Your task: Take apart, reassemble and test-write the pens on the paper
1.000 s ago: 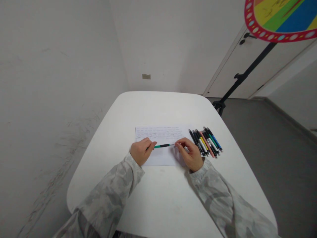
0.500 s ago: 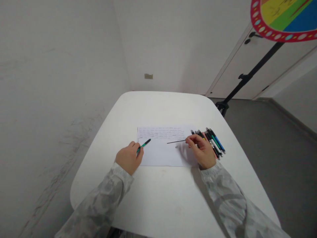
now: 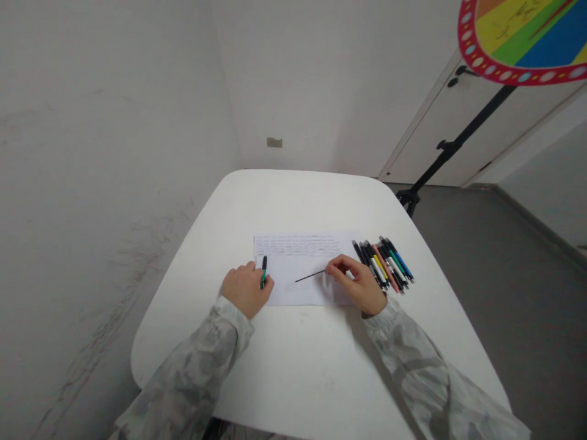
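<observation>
A green pen barrel with a black end [image 3: 263, 272] is gripped in my left hand [image 3: 245, 288], over the left side of a sheet of paper [image 3: 293, 293]. Handwritten lines fill the sheet's upper part. Between the thumb and fingertips of my right hand [image 3: 358, 284] is a thin dark pen refill [image 3: 310, 275], its free end pointing left and slightly down above the paper. Several pens [image 3: 384, 264] of different colours lie side by side just right of that hand.
The white table [image 3: 293, 201] has rounded corners and walls close behind and to the left. A colourful wheel [image 3: 523, 36] on a black stand [image 3: 452, 150] rises beyond the table's right side, in front of a door [image 3: 440, 122].
My right hand has moved left and slightly down with the refill, uncovering more of the pens. The pen barrel in my left hand has turned from slanted to nearly upright in view.
</observation>
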`<action>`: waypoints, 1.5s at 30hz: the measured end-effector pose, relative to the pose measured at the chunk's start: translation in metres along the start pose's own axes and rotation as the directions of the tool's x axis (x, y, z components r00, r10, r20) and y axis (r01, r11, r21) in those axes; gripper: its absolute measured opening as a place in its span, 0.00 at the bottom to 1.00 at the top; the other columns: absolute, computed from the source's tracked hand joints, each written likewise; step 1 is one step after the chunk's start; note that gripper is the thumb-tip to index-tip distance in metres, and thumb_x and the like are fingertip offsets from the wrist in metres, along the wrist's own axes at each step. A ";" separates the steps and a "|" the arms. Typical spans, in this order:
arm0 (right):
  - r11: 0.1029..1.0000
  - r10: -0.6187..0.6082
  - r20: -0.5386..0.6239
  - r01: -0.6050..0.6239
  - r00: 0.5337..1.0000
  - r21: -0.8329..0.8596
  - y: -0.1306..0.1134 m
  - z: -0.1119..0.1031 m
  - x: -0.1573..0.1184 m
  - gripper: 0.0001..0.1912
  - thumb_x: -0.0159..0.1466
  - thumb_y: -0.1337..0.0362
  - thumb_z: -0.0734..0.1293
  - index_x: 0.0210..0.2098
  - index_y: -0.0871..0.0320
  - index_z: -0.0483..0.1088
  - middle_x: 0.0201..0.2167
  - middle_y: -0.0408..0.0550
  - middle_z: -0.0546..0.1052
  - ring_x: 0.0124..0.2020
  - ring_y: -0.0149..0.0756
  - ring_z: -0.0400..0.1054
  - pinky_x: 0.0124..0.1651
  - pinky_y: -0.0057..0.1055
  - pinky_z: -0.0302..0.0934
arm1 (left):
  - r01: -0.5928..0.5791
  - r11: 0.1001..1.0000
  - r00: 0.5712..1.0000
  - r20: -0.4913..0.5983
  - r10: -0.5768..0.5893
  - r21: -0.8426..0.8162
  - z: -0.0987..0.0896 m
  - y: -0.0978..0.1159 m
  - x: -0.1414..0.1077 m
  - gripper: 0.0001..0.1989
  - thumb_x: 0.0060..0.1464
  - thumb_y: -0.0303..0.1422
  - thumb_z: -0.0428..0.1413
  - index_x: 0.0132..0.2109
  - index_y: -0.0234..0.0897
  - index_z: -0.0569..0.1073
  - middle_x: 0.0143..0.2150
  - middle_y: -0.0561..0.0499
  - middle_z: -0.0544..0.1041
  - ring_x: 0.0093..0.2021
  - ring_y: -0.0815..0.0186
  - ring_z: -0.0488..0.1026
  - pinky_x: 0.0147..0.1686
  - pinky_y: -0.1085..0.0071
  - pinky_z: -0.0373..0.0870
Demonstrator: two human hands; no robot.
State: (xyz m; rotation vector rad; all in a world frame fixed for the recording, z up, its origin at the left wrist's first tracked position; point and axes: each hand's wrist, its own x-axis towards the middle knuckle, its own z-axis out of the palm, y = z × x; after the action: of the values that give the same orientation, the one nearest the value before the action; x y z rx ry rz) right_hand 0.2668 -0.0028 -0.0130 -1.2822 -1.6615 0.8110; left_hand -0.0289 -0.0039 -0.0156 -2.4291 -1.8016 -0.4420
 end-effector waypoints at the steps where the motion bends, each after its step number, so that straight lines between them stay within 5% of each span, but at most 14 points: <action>1: 1.000 0.008 0.005 -0.008 1.000 0.021 0.000 0.002 -0.001 0.19 0.70 0.46 0.69 0.34 0.56 0.77 0.29 0.46 0.77 0.32 0.38 0.68 0.37 0.35 0.64 | -0.027 0.999 0.999 -0.021 0.026 -0.041 -0.003 0.001 0.000 0.16 0.63 0.35 0.57 0.26 0.38 0.71 0.30 0.47 0.73 0.31 0.60 0.72 0.33 0.63 0.62; 5: 0.987 0.059 0.031 -0.063 0.998 0.150 -0.001 0.009 -0.001 0.20 0.68 0.45 0.71 0.34 0.56 0.77 0.29 0.46 0.77 0.31 0.37 0.68 0.37 0.35 0.65 | -0.185 0.946 0.979 -0.134 0.153 -0.266 -0.014 0.012 -0.004 0.09 0.68 0.37 0.55 0.41 0.38 0.75 0.32 0.51 0.76 0.30 0.63 0.72 0.35 0.63 0.64; 9: 0.953 0.106 0.045 -0.115 0.993 0.279 -0.004 0.018 0.000 0.21 0.66 0.44 0.73 0.34 0.56 0.76 0.28 0.45 0.76 0.29 0.35 0.68 0.35 0.33 0.67 | -0.303 0.875 0.949 -0.198 0.244 -0.377 -0.014 0.022 -0.008 0.10 0.74 0.37 0.53 0.43 0.40 0.76 0.32 0.54 0.79 0.30 0.66 0.74 0.36 0.65 0.65; 18: 0.947 0.152 -0.052 -0.130 0.987 0.294 -0.001 0.027 -0.003 0.21 0.63 0.43 0.76 0.36 0.55 0.79 0.29 0.47 0.80 0.27 0.36 0.71 0.32 0.34 0.68 | -0.300 0.884 0.949 -0.205 0.240 -0.357 -0.007 0.022 -0.012 0.11 0.74 0.35 0.52 0.41 0.40 0.75 0.33 0.52 0.80 0.31 0.66 0.75 0.35 0.65 0.64; 23: 0.997 -0.082 -0.240 0.079 0.967 -0.024 -0.002 0.020 -0.002 0.14 0.70 0.50 0.72 0.37 0.53 0.79 0.33 0.49 0.82 0.33 0.41 0.73 0.40 0.40 0.69 | -0.230 0.952 0.966 -0.169 0.197 -0.202 -0.002 0.023 -0.015 0.10 0.67 0.30 0.55 0.34 0.40 0.72 0.30 0.52 0.77 0.28 0.65 0.72 0.32 0.64 0.62; 26: 0.898 -0.309 -0.047 0.276 0.950 -0.344 -0.004 0.025 -0.003 0.09 0.72 0.59 0.69 0.37 0.52 0.79 0.32 0.49 0.81 0.35 0.42 0.72 0.43 0.42 0.64 | -0.193 0.974 0.978 -0.103 0.182 -0.119 0.002 0.029 -0.012 0.09 0.61 0.28 0.58 0.31 0.39 0.71 0.30 0.49 0.77 0.29 0.63 0.72 0.31 0.63 0.61; 30: 0.718 -0.372 0.177 0.403 0.911 -0.567 -0.005 0.038 -0.005 0.08 0.72 0.66 0.69 0.36 0.53 0.78 0.34 0.50 0.80 0.38 0.43 0.69 0.43 0.41 0.59 | -0.233 0.967 0.972 -0.019 0.232 -0.099 0.008 0.037 -0.005 0.11 0.61 0.28 0.59 0.28 0.38 0.74 0.30 0.48 0.77 0.31 0.60 0.74 0.34 0.61 0.63; 37: 0.618 -0.363 0.219 0.410 0.906 -0.671 -0.006 0.042 -0.005 0.05 0.70 0.67 0.70 0.36 0.55 0.76 0.35 0.52 0.79 0.40 0.46 0.66 0.43 0.42 0.55 | -0.285 0.953 0.958 0.006 0.287 -0.100 0.014 0.036 -0.003 0.12 0.63 0.29 0.58 0.30 0.37 0.77 0.32 0.46 0.77 0.34 0.60 0.75 0.37 0.60 0.65; 45: 0.682 -0.383 0.144 0.384 0.913 -0.623 -0.006 0.032 -0.005 0.01 0.69 0.66 0.69 0.40 0.54 0.75 0.36 0.51 0.79 0.40 0.46 0.68 0.43 0.42 0.57 | -0.284 0.946 0.957 -0.116 0.268 -0.156 0.003 0.028 -0.001 0.12 0.62 0.30 0.59 0.29 0.39 0.71 0.30 0.48 0.75 0.32 0.62 0.72 0.36 0.62 0.64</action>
State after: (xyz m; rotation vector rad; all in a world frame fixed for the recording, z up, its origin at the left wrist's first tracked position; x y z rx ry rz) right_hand 0.2356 -0.0088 -0.0226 -1.2778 -2.2145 -0.0477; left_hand -0.0017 -0.0129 -0.0163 -2.6703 -1.4098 -0.6939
